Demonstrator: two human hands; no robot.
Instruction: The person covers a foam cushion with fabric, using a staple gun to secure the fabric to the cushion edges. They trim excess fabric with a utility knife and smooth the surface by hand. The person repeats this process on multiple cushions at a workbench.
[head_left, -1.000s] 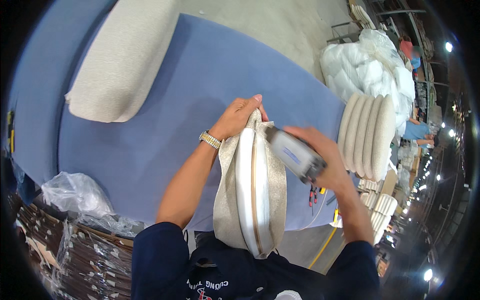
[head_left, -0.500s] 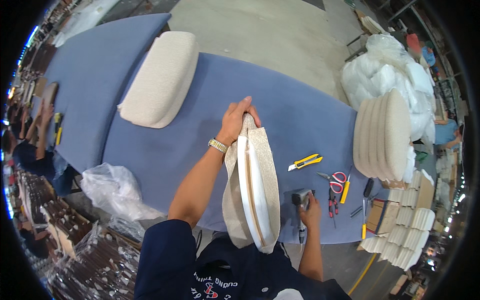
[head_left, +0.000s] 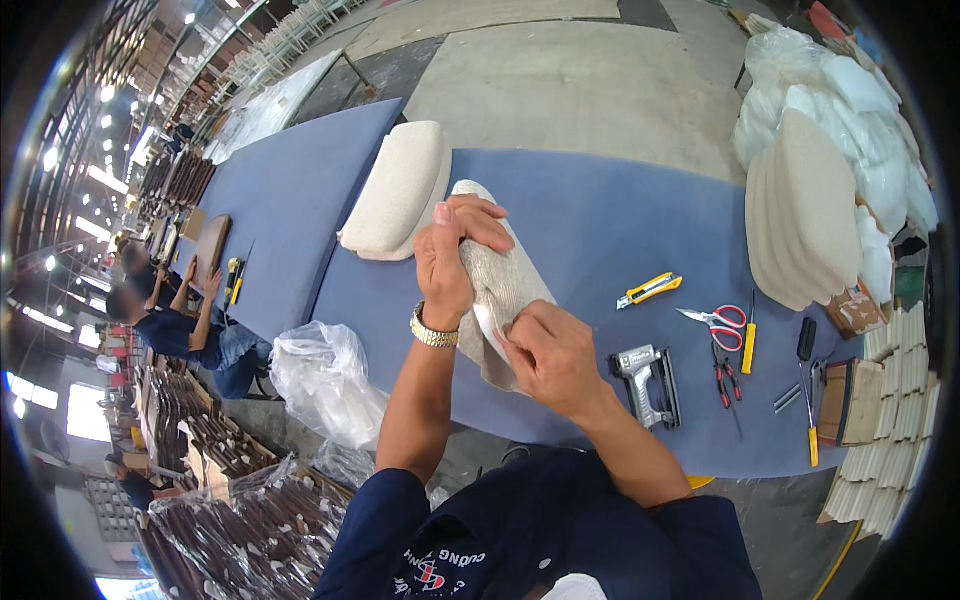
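I hold a beige upholstered seat pad (head_left: 500, 285) on edge over a blue-covered worktable (head_left: 600, 220). My left hand (head_left: 450, 255) grips its upper end from the left, thumb up. Lower down, my right hand (head_left: 550, 355) pinches the fabric along the pad's near edge. A grey staple gun (head_left: 648, 380) lies on the table just right of my right hand, apart from it.
A finished beige pad (head_left: 398, 190) lies behind. A yellow utility knife (head_left: 650, 290), red-handled scissors (head_left: 715, 320), pliers and screwdrivers lie to the right. Stacked pads (head_left: 800, 215) and bagged foam (head_left: 850, 110) stand far right. Plastic bags (head_left: 325, 375) and people sit left.
My right hand set the staple gun down on the table and came onto the pad's near edge. The pad tilted down toward the table, and my view swung left.
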